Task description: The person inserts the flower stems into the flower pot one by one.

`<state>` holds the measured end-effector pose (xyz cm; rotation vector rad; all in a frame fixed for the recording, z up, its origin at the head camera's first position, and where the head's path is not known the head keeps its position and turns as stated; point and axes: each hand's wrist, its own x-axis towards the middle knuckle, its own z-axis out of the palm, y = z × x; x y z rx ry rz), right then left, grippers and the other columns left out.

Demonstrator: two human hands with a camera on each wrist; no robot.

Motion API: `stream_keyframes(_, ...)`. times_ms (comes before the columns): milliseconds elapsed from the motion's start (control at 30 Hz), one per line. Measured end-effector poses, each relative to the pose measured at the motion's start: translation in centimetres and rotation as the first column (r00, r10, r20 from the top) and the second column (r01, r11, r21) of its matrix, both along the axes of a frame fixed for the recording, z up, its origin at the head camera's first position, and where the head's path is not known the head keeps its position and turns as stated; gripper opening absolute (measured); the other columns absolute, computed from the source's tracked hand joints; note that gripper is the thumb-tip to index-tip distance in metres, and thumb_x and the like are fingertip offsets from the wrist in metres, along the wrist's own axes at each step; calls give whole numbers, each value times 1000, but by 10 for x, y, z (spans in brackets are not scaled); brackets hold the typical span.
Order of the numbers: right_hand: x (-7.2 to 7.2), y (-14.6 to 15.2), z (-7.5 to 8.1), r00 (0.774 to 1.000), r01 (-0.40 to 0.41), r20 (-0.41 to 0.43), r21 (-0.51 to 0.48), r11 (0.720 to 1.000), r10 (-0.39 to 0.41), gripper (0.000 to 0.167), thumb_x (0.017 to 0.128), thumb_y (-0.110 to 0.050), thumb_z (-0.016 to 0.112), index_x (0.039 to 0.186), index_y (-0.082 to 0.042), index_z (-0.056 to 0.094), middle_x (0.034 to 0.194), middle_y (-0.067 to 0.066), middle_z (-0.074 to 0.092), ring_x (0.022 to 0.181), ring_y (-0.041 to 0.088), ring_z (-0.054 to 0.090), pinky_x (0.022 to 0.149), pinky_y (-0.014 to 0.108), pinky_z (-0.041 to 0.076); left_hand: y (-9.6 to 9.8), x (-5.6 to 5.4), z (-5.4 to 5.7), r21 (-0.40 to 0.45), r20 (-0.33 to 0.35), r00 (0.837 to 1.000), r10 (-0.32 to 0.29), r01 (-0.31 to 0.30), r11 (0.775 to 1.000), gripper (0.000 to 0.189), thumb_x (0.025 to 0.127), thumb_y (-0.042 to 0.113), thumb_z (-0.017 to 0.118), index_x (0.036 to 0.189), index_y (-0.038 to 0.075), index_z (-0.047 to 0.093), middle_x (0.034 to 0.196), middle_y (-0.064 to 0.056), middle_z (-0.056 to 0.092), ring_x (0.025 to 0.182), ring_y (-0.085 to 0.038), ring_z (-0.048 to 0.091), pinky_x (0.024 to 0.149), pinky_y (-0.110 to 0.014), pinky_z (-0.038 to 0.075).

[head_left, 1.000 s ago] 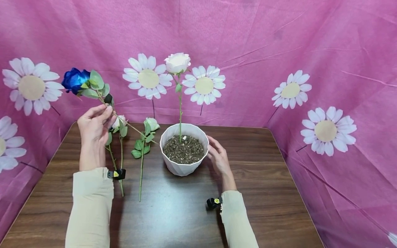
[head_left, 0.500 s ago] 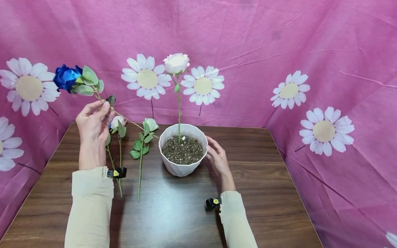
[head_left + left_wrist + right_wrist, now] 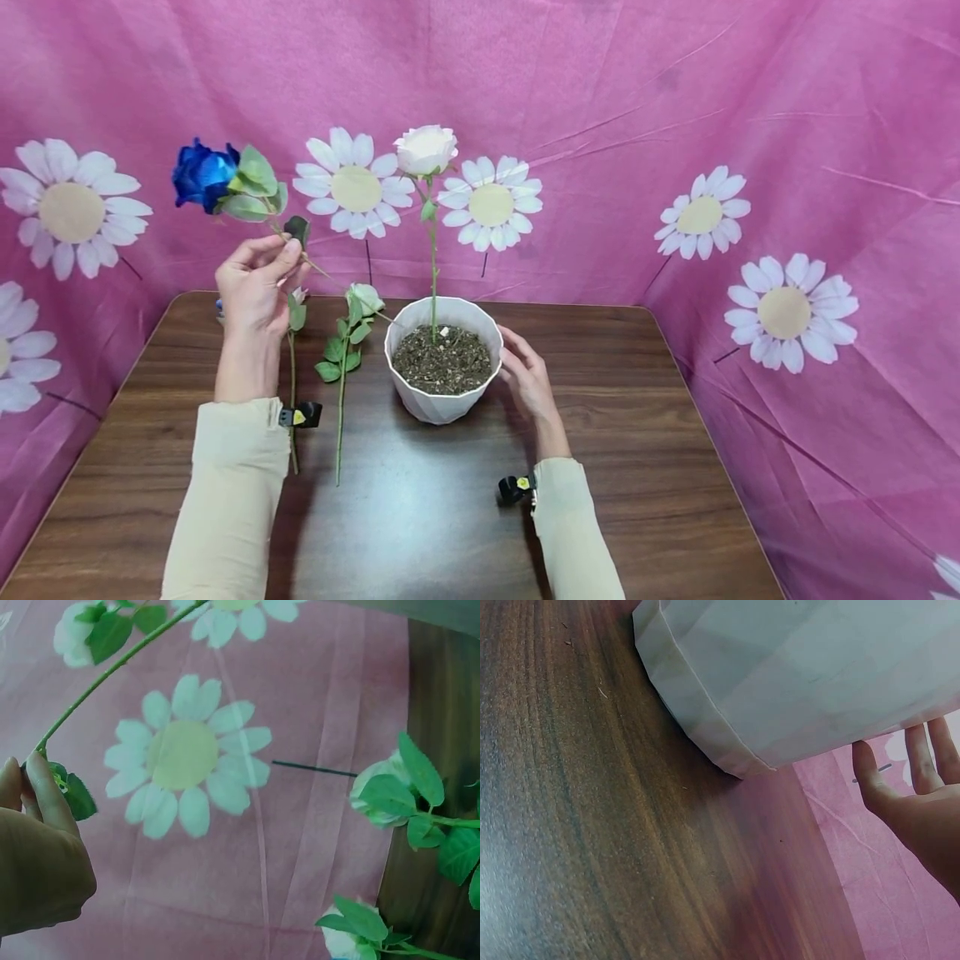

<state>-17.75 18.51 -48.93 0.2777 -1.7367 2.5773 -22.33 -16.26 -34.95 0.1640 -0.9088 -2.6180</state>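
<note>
My left hand (image 3: 258,287) pinches the stem of a blue rose (image 3: 204,177) between thumb and fingers, just below its leaves. The bloom leans up to the left; the stem slants down to the right, its lower end overlapping the left rim of the white faceted pot (image 3: 441,408). Dark soil (image 3: 450,371) fills the pot, and a white rose (image 3: 426,152) stands upright in it. At the pot's right side, my right hand (image 3: 531,385) rests its fingertips on the wall, fingers extended. The right wrist view shows these fingers (image 3: 866,769) against the pot (image 3: 780,675).
Left of the pot, a white rose (image 3: 365,298) lies on the wooden table (image 3: 637,500). Another white rose (image 3: 298,296) is partly behind my left hand, with a bit of blue petal (image 3: 220,308) beyond. A pink cloth (image 3: 600,75) printed with daisies hangs behind.
My left hand with the blue rose shifted slightly left, then moved right and a little up, bringing the stem's end from beside the pot to over its left rim. The right hand stayed put.
</note>
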Motion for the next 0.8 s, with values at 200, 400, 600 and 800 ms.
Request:
stream_keyframes(200, -1, 1, 1, 1000, -6, -8, 8, 1000, 6, 45, 102, 4, 47, 145, 16, 38, 132, 7, 57, 113, 21, 59, 92, 31, 56, 18, -3, -4, -127, -45, 998, -31, 25, 992, 19, 79, -23, 73, 77, -5, 75, 75, -12, 73, 57, -19, 71, 54, -28, 61)
stream_keyframes(400, -1, 2, 0, 1000, -12, -3, 6, 1000, 12, 44, 103, 5, 46, 145, 16, 39, 131, 6, 57, 114, 21, 59, 92, 32, 57, 38, -8, -8, -286, -36, 997, -62, 49, 957, 29, 81, -25, 69, 76, 3, 77, 74, -8, 73, 59, -15, 71, 57, -27, 62)
stream_keyframes(600, -1, 4, 0, 1000, -6, -9, 15, 1000, 7, 45, 102, 4, 46, 145, 15, 39, 131, 7, 58, 113, 21, 59, 92, 32, 57, 61, -13, -11, -441, 38, 990, -135, 138, 887, 29, 82, -18, 73, 78, 10, 77, 77, -3, 74, 63, -13, 72, 63, -29, 62)
stream_keyframes(800, -1, 3, -1, 1000, -15, 2, 4, 1000, 15, 46, 102, 4, 47, 146, 15, 38, 132, 5, 58, 115, 21, 59, 93, 33, 57, 74, -13, -13, -632, 67, 992, -105, 124, 765, 11, 83, -11, 78, 92, -4, 75, 75, 7, 72, 64, -6, 68, 63, -19, 60)
